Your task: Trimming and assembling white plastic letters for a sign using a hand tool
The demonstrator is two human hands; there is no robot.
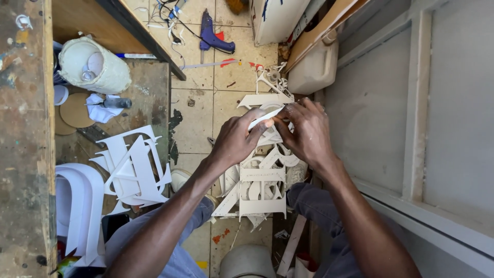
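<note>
My left hand (237, 138) and my right hand (307, 129) meet over the floor and pinch a thin white strip (265, 117) between their fingertips. The strip runs slantwise from the left fingers up toward the right thumb. Directly beneath the hands lies a pile of white cut-out letter shapes (261, 184) on the tiled floor, between my knees. My forearms come in from the bottom of the view.
A second stack of white cut-out letters (135, 167) rests on a low shelf at left, beside curved white pieces (77, 206). A blue glue gun (212, 35) and cables lie on the floor ahead. A white jerrycan (314, 67) stands by the grey panel wall (453, 113). A worn wooden bench edge (25, 139) runs along the left.
</note>
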